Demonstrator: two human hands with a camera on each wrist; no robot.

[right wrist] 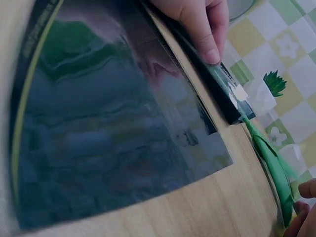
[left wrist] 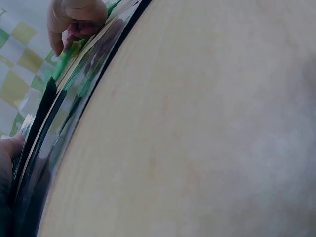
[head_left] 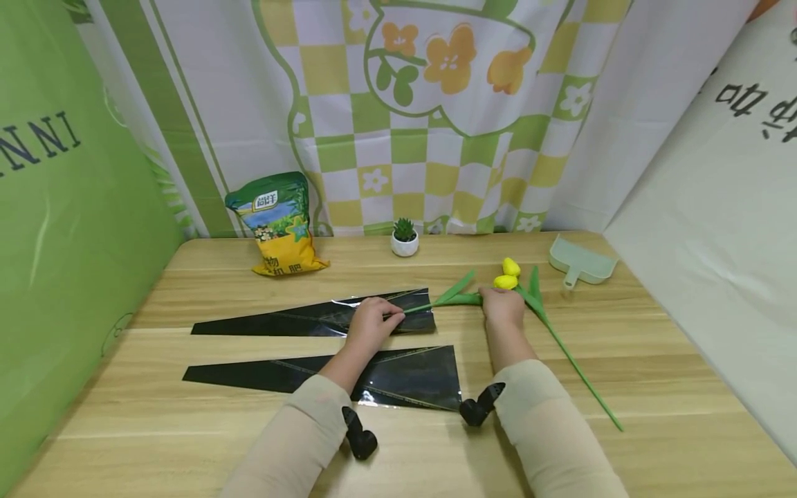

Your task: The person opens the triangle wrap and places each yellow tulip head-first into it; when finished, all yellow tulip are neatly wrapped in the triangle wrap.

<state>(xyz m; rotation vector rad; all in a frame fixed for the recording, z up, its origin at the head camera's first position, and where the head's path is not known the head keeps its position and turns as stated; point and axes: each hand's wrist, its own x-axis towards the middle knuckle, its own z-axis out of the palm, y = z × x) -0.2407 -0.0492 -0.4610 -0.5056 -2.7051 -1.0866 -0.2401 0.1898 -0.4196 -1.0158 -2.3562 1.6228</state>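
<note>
Two black, partly clear flower sleeves lie on the table, a far one (head_left: 274, 323) and a near one (head_left: 417, 377). On the far sleeve my left hand (head_left: 371, 321) pinches the film near its wide end, thumb on top (right wrist: 210, 53). A yellow artificial tulip (head_left: 461, 299) lies with its green stem in that sleeve's wide opening. My right hand (head_left: 503, 308) grips this tulip just below its bloom. Beside that hand lies a second yellow tulip, its stem (head_left: 582, 373) slanting towards the front right. The sleeve film and fingers hide part of the stem.
At the back stand a green and yellow fertilizer bag (head_left: 280, 225) and a small succulent in a white pot (head_left: 405, 243). A pale green dustpan-like scoop (head_left: 582, 261) lies at the back right. Printed cloth hangs behind the wooden table (head_left: 112, 422).
</note>
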